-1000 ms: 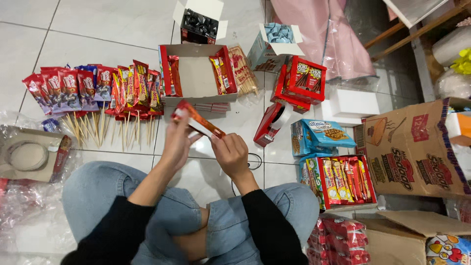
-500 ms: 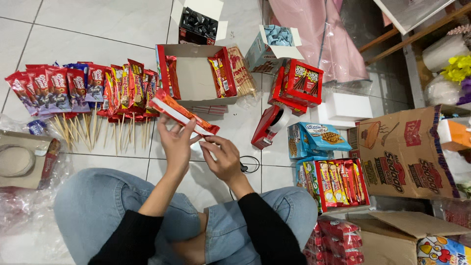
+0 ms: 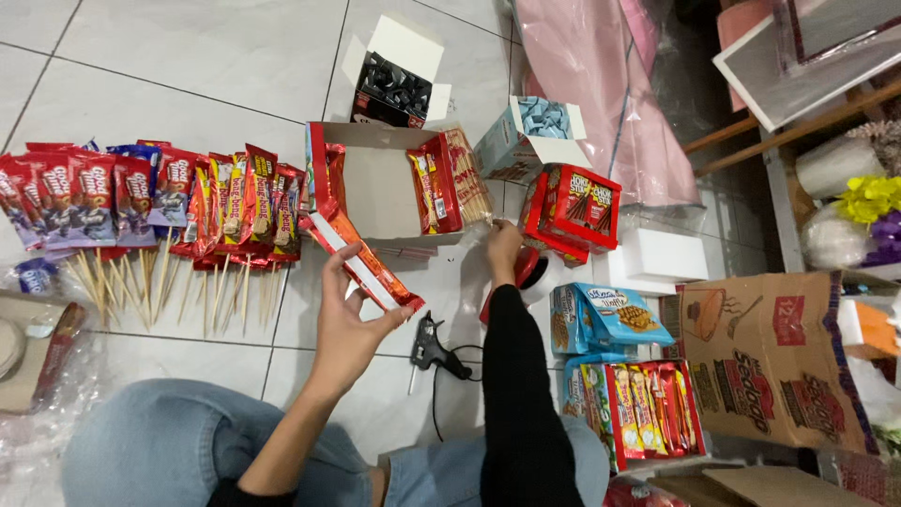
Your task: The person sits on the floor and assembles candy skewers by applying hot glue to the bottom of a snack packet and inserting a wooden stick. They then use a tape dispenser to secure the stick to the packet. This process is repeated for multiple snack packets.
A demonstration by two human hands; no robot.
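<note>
My left hand (image 3: 345, 329) grips a long red and white snack packet (image 3: 361, 265), held tilted above the floor tiles. My right hand (image 3: 503, 246) is stretched forward, fingers together, at the right end of an open cardboard box (image 3: 380, 188) where red packets (image 3: 433, 181) and wooden skewers (image 3: 466, 174) lie. Whether it holds anything I cannot see. A black glue gun (image 3: 432, 345) with its cord lies on the floor between my arms.
A row of snack packets fixed on skewers (image 3: 155, 211) lies at left. A red box of stick snacks (image 3: 572, 208), blue biscuit boxes (image 3: 608, 314), a tray of packets (image 3: 636, 408) and a brown carton (image 3: 779, 361) crowd the right. My knees in jeans (image 3: 169, 451) fill the bottom.
My right hand let go of the packet and reached forward to the box's right end. My left hand kept the packet. The glue gun on the floor is now uncovered.
</note>
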